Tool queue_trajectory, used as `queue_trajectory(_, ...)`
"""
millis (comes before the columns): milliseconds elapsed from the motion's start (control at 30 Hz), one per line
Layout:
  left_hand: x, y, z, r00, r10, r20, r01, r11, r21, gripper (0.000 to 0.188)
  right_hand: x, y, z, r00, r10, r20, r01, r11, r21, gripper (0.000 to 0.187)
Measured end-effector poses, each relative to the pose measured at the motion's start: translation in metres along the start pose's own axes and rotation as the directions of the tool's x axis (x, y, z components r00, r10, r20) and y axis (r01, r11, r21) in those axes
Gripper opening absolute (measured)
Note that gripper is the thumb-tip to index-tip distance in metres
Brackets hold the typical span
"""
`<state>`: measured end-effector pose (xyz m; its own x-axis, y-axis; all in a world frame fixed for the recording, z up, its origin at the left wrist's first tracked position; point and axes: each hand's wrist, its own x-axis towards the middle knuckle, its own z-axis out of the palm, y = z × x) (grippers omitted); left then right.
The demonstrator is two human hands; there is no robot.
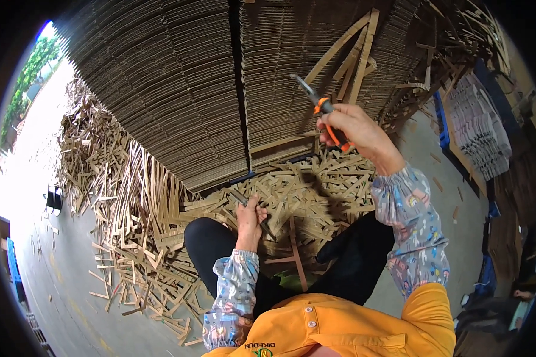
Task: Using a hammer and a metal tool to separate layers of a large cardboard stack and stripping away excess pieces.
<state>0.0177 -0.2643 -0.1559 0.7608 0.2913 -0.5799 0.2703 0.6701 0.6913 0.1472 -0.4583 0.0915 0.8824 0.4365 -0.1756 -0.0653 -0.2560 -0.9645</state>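
Right hand (352,128) raised, clenched on orange-handled pliers (323,109); left hand (250,219) low, fist around a dark tool (242,198).

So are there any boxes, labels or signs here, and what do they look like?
Flat cardboard sheets: huge brown stack straight ahead, ribbed edges showing.
More flat cartons: smaller pale stack at right, on a blue base.
Cardboard strips: brown offcuts heaped on the floor.
No signs or screens in view.

My pliers (323,107) have dull metal tips and glossy orange, probably plastic, grips; the cardboard strips (292,190) look rough and matt.
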Motion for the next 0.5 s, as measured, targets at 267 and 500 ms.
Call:
queue_trajectory(267, 0.004, -0.005, -0.006, 1.000, -0.012, -0.003, 0.012, 0.999, -0.042, 0.023, 0.008, -0.015, -0.071, 0.885, -0.256, -0.390, 0.221, 0.966, -0.133, 0.026)
queue_trajectory(500, 0.001, -0.005, -0.002, 1.000, 0.016, 0.016, -0.016, 0.999, -0.030, 0.029, 0.026, -0.048, -0.125, 0.778, -0.328, -0.535, -0.085, 0.790, -0.607, 0.029)
